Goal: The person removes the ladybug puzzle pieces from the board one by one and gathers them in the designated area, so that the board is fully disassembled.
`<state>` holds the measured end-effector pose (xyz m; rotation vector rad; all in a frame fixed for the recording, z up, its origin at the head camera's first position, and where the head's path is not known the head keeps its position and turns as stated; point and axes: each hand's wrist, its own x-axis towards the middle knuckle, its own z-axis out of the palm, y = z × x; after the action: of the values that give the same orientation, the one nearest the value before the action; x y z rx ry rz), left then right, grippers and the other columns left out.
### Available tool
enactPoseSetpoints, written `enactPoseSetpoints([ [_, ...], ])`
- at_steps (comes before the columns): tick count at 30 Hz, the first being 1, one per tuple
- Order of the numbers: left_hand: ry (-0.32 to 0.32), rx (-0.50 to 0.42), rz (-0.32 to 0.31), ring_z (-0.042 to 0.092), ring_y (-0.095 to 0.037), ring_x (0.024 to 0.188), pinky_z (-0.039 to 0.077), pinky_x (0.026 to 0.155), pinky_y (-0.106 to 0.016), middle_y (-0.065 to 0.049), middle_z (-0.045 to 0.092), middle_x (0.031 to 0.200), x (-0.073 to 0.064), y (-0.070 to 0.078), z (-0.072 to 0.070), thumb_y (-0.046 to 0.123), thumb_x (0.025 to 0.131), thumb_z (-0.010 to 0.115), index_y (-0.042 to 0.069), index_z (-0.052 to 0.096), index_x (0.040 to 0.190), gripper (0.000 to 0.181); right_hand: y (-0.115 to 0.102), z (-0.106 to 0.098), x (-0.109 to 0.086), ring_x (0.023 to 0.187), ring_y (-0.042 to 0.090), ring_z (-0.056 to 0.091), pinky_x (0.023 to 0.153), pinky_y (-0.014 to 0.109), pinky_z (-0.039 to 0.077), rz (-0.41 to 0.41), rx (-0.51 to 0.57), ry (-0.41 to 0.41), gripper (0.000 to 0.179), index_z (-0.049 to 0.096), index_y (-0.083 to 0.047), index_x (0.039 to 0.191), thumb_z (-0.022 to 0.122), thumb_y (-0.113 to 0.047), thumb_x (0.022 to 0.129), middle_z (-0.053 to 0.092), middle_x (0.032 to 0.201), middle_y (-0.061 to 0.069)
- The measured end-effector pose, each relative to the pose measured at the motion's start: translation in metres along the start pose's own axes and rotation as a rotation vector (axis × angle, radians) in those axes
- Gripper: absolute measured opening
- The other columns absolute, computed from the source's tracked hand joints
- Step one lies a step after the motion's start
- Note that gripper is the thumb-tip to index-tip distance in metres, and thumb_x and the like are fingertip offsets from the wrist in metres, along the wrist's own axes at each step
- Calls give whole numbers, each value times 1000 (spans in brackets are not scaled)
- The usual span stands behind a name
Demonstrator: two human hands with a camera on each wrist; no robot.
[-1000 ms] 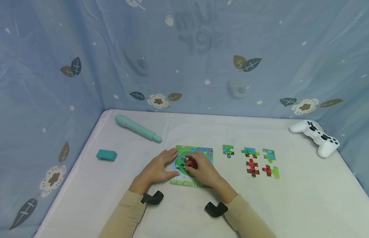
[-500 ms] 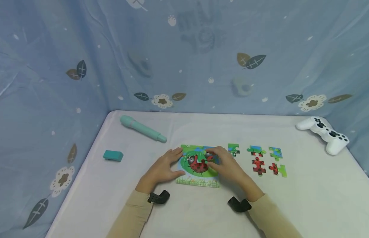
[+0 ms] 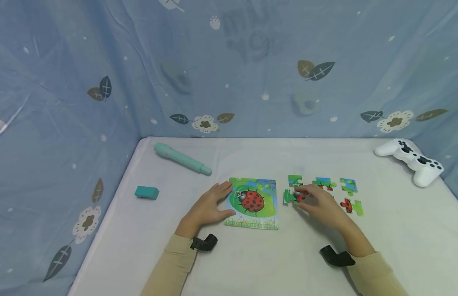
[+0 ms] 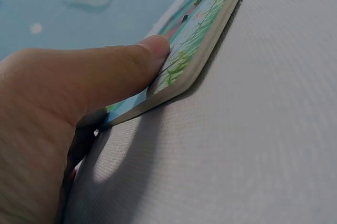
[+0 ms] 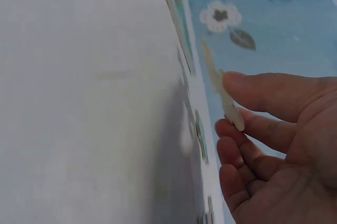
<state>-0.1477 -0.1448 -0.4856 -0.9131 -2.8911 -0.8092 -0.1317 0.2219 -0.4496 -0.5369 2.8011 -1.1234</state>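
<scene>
While right hand (image 3: 322, 206) pinches green-red jigsaw piece (image 3: 289, 197) | left hand (image 3: 208, 209) rests unclenched on square ladybird board (image 3: 252, 202)

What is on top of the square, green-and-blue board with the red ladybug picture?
At the left edge of the board, the left hand lays its thumb on top; the part under that thumb is hidden.
</scene>
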Motion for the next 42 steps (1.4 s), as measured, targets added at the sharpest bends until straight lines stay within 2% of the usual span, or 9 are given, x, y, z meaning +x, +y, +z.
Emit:
enactPoseSetpoints([
  [8, 0, -8, -13, 30, -30, 141, 26, 117, -43, -7, 36, 151, 1, 1, 0, 50, 79, 70, 5, 41, 143, 83, 12, -6, -5, 103, 26, 57, 85, 40, 48, -60, -75, 5, 42, 58, -3, 124, 71, -16, 86, 62, 113, 8],
  [15, -11, -6, -8, 29, -26, 142, 24, 118, -40, -6, 35, 152, 1, 0, -1, 54, 80, 67, 5, 40, 143, 84, 14, -4, -6, 101, 27, 56, 84, 45, 47, -104, -114, 10, 40, 59, -1, 121, 71, -11, 84, 60, 112, 10],
  [22, -10, -4, -5, 30, -25, 142, 24, 118, -40, -6, 35, 152, 1, 1, -1, 50, 80, 69, 5, 40, 143, 83, 14, -2, -7, 102, 29, 54, 83, 50, 48, -132, -165, 25, 38, 61, -1, 119, 71, -8, 83, 56, 113, 14],
  [29, 3, -27, -15, 31, -30, 141, 27, 116, -44, -8, 37, 151, 1, 4, -1, 48, 79, 72, 5, 41, 143, 83, 14, -5, -9, 110, 36, 49, 90, 57, 44, -112, -136, -1, 41, 59, -1, 121, 71, -9, 83, 53, 119, 18],
  [38, -2, -15, -15, 30, -29, 141, 26, 117, -43, -8, 36, 151, 2, 4, 0, 48, 79, 71, 5, 40, 143, 83, 13, -6, -9, 106, 33, 53, 87, 54, 46, -116, -134, 29, 44, 59, -1, 121, 74, -15, 82, 55, 117, 15],
  [42, -12, -13, -19, 29, -30, 142, 25, 117, -43, -7, 35, 152, 0, 4, -3, 48, 80, 71, 5, 39, 144, 83, 9, -1, -9, 108, 33, 54, 86, 53, 47, -120, -86, 35, 47, 57, 0, 124, 73, -15, 83, 55, 120, 16],
])
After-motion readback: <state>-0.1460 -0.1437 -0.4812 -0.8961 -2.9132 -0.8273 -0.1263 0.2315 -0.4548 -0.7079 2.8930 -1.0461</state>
